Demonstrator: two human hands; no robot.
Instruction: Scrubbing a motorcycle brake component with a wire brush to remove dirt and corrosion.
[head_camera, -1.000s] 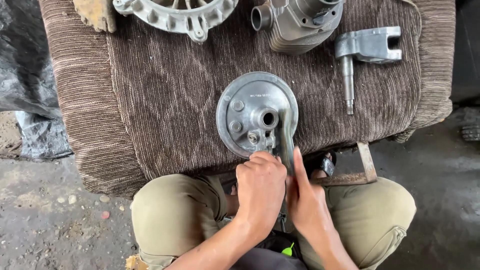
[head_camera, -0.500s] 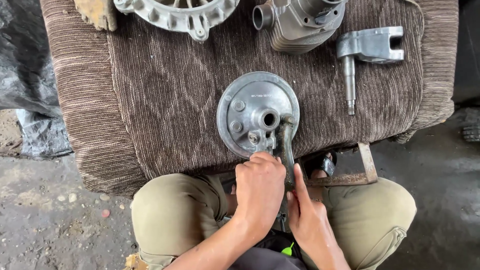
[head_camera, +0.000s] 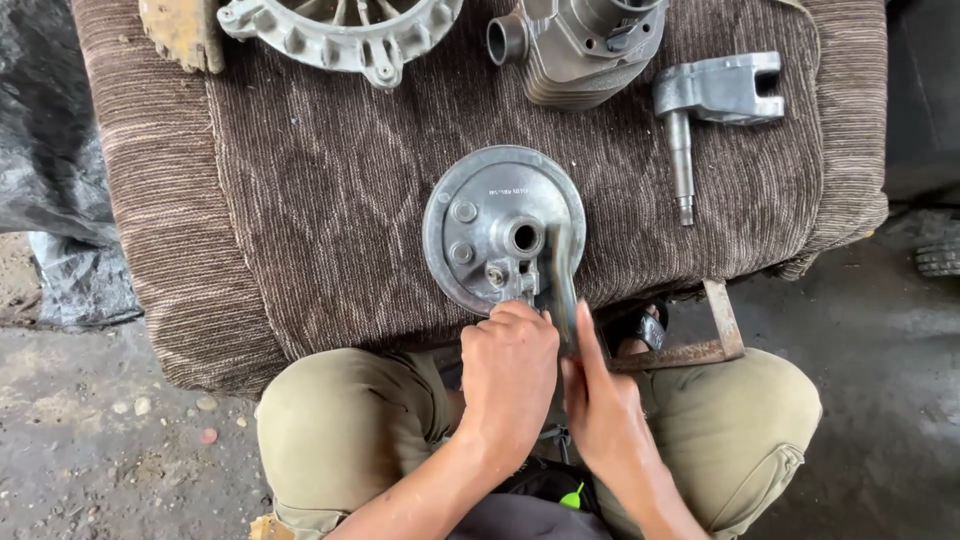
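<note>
Fingers (head_camera: 520, 315) of left hand (head_camera: 508, 375) curled tight on a small fitting at the near edge of the round metal plate (head_camera: 500, 225), sitting flat on the brown ribbed cushion (head_camera: 300, 200). Right hand (head_camera: 600, 410) just beside it, fingers mostly straight, pressed along a flat metal lever (head_camera: 560, 280) running up to the plate's hub. Further back: ribbed housing ring (head_camera: 340, 30), finned cylinder (head_camera: 580, 50), spindle bracket (head_camera: 700, 100).

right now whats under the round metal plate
The round metal plate lies flat on a brown ribbed cushion, which shows all around it. The patch directly beneath is covered. The left hand touches its near edge; the right hand is alongside.
</note>
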